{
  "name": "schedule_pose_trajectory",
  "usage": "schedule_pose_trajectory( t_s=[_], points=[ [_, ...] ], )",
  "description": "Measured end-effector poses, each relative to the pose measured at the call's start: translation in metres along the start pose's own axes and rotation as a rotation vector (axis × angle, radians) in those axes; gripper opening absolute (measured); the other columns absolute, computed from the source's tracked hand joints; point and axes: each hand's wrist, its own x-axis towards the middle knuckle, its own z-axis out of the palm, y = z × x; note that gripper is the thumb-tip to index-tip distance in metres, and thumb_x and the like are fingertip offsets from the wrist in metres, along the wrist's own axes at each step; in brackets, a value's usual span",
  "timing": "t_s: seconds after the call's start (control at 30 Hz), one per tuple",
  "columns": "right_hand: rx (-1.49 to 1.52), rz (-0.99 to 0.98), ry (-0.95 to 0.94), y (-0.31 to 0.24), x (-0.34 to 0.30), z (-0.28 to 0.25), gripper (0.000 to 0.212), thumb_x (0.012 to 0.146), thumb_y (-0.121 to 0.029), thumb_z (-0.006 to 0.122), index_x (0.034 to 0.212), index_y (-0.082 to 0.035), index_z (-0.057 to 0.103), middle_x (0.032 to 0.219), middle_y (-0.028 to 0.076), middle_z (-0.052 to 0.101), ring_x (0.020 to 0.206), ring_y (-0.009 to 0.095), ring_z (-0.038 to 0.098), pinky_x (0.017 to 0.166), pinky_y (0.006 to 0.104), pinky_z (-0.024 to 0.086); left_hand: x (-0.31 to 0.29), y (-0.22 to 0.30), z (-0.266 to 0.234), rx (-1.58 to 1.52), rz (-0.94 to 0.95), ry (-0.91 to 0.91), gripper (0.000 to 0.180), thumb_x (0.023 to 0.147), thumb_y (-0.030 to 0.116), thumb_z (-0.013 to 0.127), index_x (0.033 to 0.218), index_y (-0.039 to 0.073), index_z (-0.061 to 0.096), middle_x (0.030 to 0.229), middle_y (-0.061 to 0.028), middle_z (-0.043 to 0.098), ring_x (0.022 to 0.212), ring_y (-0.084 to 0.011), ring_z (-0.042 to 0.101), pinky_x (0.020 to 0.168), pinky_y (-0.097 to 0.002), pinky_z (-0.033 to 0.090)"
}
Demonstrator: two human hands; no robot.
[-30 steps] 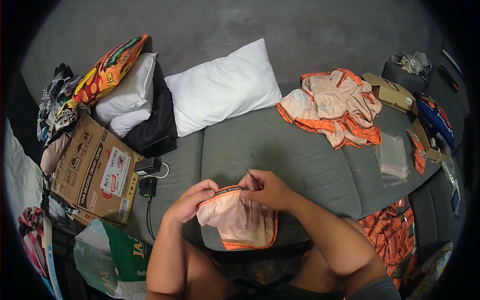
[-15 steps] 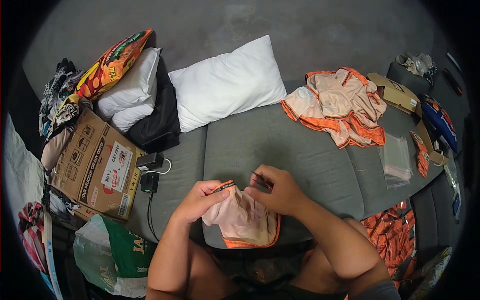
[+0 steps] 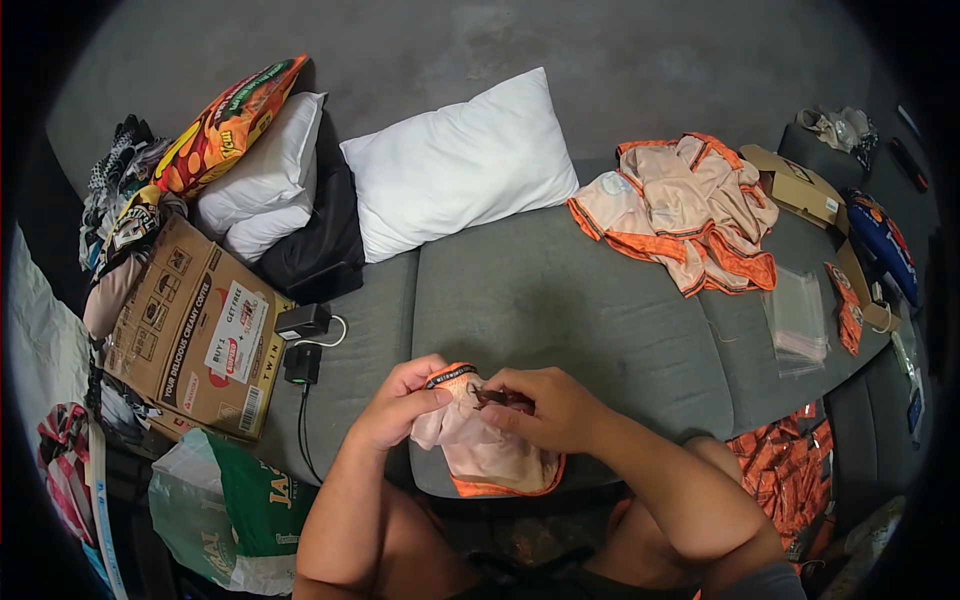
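Near the front edge of the grey cushion, my left hand (image 3: pixel 408 402) pinches a peach garment with orange edging (image 3: pixel 490 452) by its dark-banded hem. The rest of the cloth hangs down over the cushion's edge. My right hand (image 3: pixel 540 408) is closed around small dark thread snips (image 3: pixel 492 397), whose body is mostly hidden by the fingers. Their tips point left and touch or nearly touch the cloth just beside the band. Farther right, another peach garment with orange trim (image 3: pixel 690 215) lies crumpled on the sofa.
A white pillow (image 3: pixel 455 165) leans at the back. On the left stand a cardboard box (image 3: pixel 165 330), black power adapters with a cable (image 3: pixel 302 322) and a green bag (image 3: pixel 255 500). Clear plastic sleeves (image 3: pixel 797 320) and an open small carton (image 3: pixel 800 190) lie right. Orange packets (image 3: pixel 785 475) sit low right.
My right hand has moved down and slightly left, bringing the snips from above the garment to its banded hem. My left hand keeps its hold, slightly shifted.
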Motion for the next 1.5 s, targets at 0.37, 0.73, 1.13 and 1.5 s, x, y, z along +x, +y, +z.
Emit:
schedule_pose_trajectory(
  t_s=[0.37,0.73,1.13,1.5],
  points=[
    [-0.22,-0.209,0.33,-0.0005,0.001,0.0116,0.036,0.086,-0.041,0.068,0.105,-0.01,0.065,0.081,0.005,0.063,0.067,0.023,0.065,0.059,0.0345,0.052,0.0003,-0.0009,-0.0008,-0.082,-0.016,-0.056,0.017,0.087,0.012,0.063,0.102,0.002,0.06,0.098,-0.0043,0.065,0.088,-0.0101,0.06,0.077,-0.0258,0.049],
    [-0.412,-0.327,0.363,-0.0004,0.0029,0.0092,0.031,0.084,-0.032,0.072,0.104,-0.01,0.066,0.074,0.004,0.058,0.061,0.021,0.061,0.051,0.0334,0.048,-0.0006,-0.0026,-0.0034,-0.107,-0.021,-0.078,0.018,0.087,0.011,0.065,0.103,0.002,0.06,0.1,-0.0056,0.066,0.089,-0.0113,0.061,0.079,-0.0262,0.049],
    [-0.495,-0.379,0.377,0.0027,0.0035,0.0109,0.028,0.087,-0.036,0.066,0.102,-0.012,0.064,0.074,0.002,0.058,0.061,0.019,0.062,0.051,0.0326,0.049,-0.0012,-0.0036,-0.002,-0.11,-0.032,-0.082,0.017,0.088,0.011,0.065,0.102,0.003,0.059,0.099,-0.0047,0.066,0.089,-0.0103,0.06,0.078,-0.0254,0.048],
    [-0.562,-0.414,0.374,0.0021,0.0026,0.0092,0.021,0.086,-0.032,0.068,0.094,-0.013,0.066,0.068,0.001,0.057,0.056,0.019,0.059,0.049,0.0332,0.047,-0.0014,-0.0034,-0.0029,-0.086,-0.032,-0.078,0.016,0.088,0.011,0.065,0.101,0.004,0.059,0.098,-0.0032,0.065,0.089,-0.0091,0.059,0.078,-0.0249,0.048]
  ],
)
